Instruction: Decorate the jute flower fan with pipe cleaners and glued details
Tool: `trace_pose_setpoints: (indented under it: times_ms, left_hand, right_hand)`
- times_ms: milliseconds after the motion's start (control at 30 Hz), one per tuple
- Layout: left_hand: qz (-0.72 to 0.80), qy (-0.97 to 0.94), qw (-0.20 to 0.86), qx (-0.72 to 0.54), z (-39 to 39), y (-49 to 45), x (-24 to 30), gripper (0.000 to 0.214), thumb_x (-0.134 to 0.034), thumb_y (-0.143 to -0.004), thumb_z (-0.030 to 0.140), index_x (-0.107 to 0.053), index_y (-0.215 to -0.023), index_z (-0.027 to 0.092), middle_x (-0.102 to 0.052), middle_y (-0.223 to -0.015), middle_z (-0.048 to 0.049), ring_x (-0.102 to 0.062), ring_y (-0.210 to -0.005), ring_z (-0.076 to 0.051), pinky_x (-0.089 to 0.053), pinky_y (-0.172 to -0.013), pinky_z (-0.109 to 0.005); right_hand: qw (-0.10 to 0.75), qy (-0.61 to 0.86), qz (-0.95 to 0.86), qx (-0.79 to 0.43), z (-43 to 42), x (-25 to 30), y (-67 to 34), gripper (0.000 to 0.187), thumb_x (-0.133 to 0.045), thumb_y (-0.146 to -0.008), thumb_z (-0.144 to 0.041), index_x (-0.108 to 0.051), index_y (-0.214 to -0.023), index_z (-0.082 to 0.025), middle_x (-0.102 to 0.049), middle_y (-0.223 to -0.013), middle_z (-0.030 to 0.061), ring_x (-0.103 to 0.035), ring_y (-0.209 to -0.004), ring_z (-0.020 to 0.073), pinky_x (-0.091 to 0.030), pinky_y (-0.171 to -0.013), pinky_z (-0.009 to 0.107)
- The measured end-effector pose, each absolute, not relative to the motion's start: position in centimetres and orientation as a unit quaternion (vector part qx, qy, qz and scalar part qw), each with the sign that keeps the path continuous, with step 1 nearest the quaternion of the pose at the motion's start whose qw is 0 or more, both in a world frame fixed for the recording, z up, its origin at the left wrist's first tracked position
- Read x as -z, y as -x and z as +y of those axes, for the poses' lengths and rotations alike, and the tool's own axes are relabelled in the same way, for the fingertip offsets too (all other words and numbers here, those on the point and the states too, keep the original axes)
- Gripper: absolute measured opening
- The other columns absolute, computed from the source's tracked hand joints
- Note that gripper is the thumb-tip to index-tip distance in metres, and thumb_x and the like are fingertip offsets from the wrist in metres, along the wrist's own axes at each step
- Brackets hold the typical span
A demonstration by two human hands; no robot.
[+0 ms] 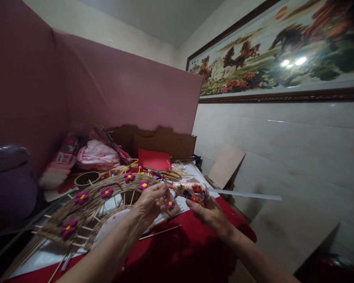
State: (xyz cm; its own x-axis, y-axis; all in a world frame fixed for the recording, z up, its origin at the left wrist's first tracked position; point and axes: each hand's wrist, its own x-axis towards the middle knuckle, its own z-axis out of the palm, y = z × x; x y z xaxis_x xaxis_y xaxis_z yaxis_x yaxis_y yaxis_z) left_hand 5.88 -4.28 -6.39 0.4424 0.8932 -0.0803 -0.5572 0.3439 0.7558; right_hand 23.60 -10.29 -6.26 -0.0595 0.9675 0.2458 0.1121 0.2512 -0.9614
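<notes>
My right hand (pixel 208 214) grips a patterned glue gun (pixel 190 190) with a long clear glue stick (pixel 247 194) jutting out to the right; its nozzle points left toward my other hand. My left hand (pixel 152 200) is pinched shut at the right end of a jute-wrapped, arch-shaped frame (pixel 85 208). A small pink flower (pixel 170 204) sits just under those fingers. More pink flowers with yellow centres (pixel 106 192) run along the arch. What the fingertips pinch is too small to make out.
The table has a red cloth (pixel 191 247) and white paper (pixel 47 255). Scissors (pixel 168 174), a red sheet (pixel 153 159), cardboard pieces (pixel 162 141), a pink bundle (pixel 97 155) and a tape roll (pixel 87 178) lie behind. A pink board (pixel 120 82) stands at the back; loose sticks (pixel 159 232) lie nearby.
</notes>
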Motion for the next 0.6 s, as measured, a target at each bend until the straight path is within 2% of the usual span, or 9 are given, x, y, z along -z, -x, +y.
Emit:
trace_pose_setpoints:
  times_ms: [400,600]
  left_hand:
    - [0.25,-0.332,0.787,-0.457,-4.3,-5.82,6.49,0.019,-0.073,-0.067,0.017,-0.055,-0.064,0.012,-0.054,-0.055,-0.0005,-0.048,-0.043,-0.006,-0.029,-0.035,-0.014]
    - [0.251,-0.304,0.804,-0.446,-4.36,-6.01,6.34,0.013,-0.069,-0.072,0.017,-0.058,-0.069,0.01,-0.055,-0.058,-0.0009,-0.046,-0.042,-0.004,-0.031,-0.035,-0.012]
  right_hand:
    - [0.534,0.458,-0.587,-0.402,-10.37,6.33,-23.13,0.026,-0.068,-0.069,-0.046,-0.06,-0.066,-0.022,-0.045,-0.044,-0.0022,-0.047,-0.05,0.0146,-0.035,-0.044,0.025]
    - [0.541,0.446,-0.567,-0.432,-9.94,6.93,-23.23,0.034,-0.063,-0.074,-0.049,-0.05,-0.062,-0.02,-0.037,-0.043,-0.0059,-0.029,-0.037,0.0067,-0.021,-0.035,0.022]
